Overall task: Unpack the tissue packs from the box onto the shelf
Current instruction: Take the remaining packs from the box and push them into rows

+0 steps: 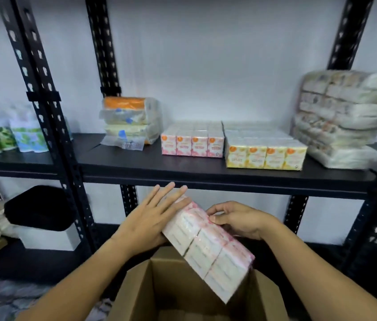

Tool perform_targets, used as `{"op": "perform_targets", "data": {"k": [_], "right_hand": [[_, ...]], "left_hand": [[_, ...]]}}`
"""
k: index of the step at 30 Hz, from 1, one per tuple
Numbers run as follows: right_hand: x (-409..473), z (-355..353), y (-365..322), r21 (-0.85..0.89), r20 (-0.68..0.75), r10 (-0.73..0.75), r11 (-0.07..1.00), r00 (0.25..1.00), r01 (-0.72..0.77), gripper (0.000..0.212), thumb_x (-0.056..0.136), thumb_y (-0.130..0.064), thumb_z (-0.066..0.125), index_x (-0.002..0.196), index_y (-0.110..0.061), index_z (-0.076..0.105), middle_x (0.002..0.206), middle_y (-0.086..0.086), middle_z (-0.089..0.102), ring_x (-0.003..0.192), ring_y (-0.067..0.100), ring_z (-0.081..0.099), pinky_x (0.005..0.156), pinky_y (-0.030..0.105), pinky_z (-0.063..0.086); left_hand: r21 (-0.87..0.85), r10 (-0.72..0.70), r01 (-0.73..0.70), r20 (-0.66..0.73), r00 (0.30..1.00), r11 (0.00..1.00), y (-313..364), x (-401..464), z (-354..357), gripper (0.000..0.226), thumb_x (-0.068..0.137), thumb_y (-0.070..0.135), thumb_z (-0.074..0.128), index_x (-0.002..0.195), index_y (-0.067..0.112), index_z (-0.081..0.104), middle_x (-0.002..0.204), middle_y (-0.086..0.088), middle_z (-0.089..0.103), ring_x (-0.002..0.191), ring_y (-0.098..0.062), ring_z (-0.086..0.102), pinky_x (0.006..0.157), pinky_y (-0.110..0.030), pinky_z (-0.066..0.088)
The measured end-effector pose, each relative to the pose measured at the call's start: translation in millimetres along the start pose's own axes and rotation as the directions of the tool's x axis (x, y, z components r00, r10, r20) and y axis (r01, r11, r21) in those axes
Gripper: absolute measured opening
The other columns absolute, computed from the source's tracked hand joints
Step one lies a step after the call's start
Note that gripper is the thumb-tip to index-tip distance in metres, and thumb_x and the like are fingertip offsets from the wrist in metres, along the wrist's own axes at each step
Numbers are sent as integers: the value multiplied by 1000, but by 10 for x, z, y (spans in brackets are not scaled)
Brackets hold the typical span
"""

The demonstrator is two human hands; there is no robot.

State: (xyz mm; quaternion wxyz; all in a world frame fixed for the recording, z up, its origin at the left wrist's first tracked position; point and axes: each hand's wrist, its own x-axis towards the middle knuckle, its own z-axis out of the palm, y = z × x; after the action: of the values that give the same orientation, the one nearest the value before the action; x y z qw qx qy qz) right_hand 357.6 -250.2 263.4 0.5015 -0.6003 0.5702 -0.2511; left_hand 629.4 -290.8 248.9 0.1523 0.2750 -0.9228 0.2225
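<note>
I had the pink tissue pack (pixel 208 249) up out of the open cardboard box (pixel 136 288), tilted so its far end pointed toward the shelf (pixel 206 172) and its near end hung over the box's mouth. My left hand (pixel 150 218) lay flat along the pack's left side, fingers stretched out straight and pressed against the wrap, more a brace than a clasp. My right hand (pixel 236 220) curled round the pack's upper right edge, thumb on top and fingers tucked beneath, so between the two of them the pack was held clear of the box. On the shelf ahead sat a pink block of packs (pixel 192 141) and, just beside it to the right, a yellow block (pixel 266 150), both with their printed faces toward me. Farther right stood a tall blurred stack of wrapped bundles (pixel 342 119), and to the left a smaller pile with an orange top (pixel 129 119). More pink showed dimly down inside the box.
</note>
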Motion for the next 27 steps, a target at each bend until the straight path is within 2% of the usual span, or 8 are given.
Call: {"op": "perform_targets", "data": {"k": [5, 9, 13, 15, 18, 22, 24, 27], "right_hand": [[-138, -186, -395, -54, -38, -80, 995, 996, 78, 21, 97, -26, 61, 115, -21, 71, 110, 4, 73, 103, 22, 69, 94, 39, 56], [-329, -332, -858, -308, -159, -223, 937, 962, 167, 29, 97, -47, 54, 109, -28, 72, 104, -5, 74, 100, 17, 69, 93, 39, 53], [-473, -505, -1280, -480, -307, -434, 839, 847, 256, 41, 94, -61, 47, 101, -28, 70, 103, -10, 71, 100, 11, 64, 86, 32, 45], [-510, -603, -1445, -541, -341, -533, 785, 775, 301, 33, 89, -61, 56, 109, -36, 68, 114, -22, 66, 109, 0, 58, 91, 25, 42], [-480, -748, -1602, -645, -343, -612, 705, 713, 295, 65, 70, -64, 73, 128, -40, 56, 128, -25, 58, 117, -3, 52, 99, 23, 41], [-292, -922, -1656, -786, -222, -622, 570, 751, 240, 103, 58, -66, 82, 146, -31, 41, 139, -16, 46, 126, 2, 44, 106, 23, 35], [-173, -995, -1644, -823, -192, -616, 525, 764, 216, 98, 65, -59, 82, 147, -27, 39, 138, -12, 46, 126, 7, 45, 102, 22, 35], [-18, -1109, -1632, -813, -210, -587, 550, 782, 194, 85, 74, -52, 78, 146, -26, 40, 140, -9, 48, 126, 12, 46, 97, 24, 36]], "left_hand": [[-103, 19, -32, -124, 992, 994, -209, 262, -410, 71, 75, 61, 64, 137, 30, 47, 135, 12, 53, 130, -10, 46, 118, -36, 21], [-101, -23, 4, -193, 981, 995, -493, 450, -727, 72, 70, 58, 69, 132, 27, 51, 125, 9, 58, 118, -11, 53, 108, -35, 36], [-249, -199, 153, -169, 965, 956, -794, 660, -1074, 79, 68, 66, 69, 135, 31, 48, 127, 9, 57, 115, -12, 53, 91, -37, 50], [-314, -254, 201, -140, 957, 928, -934, 801, -1202, 78, 67, 62, 71, 135, 33, 47, 126, 11, 57, 113, -10, 53, 93, -39, 50], [-394, -284, 236, -68, 957, 888, -1131, 1018, -1326, 77, 65, 56, 79, 132, 30, 52, 124, 10, 61, 109, -8, 56, 94, -35, 50], [-429, -363, 344, 41, 931, 835, -1336, 1189, -1343, 85, 63, 45, 86, 137, 24, 50, 126, 8, 60, 108, -10, 56, 93, -26, 44], [-450, -383, 375, 77, 921, 811, -1390, 1262, -1305, 85, 65, 40, 87, 139, 21, 48, 128, 7, 59, 107, -9, 54, 90, -21, 39], [-471, -416, 413, 103, 903, 780, -1457, 1362, -1218, 91, 65, 39, 88, 143, 20, 45, 136, 5, 54, 111, -8, 50, 93, -21, 36]]}}
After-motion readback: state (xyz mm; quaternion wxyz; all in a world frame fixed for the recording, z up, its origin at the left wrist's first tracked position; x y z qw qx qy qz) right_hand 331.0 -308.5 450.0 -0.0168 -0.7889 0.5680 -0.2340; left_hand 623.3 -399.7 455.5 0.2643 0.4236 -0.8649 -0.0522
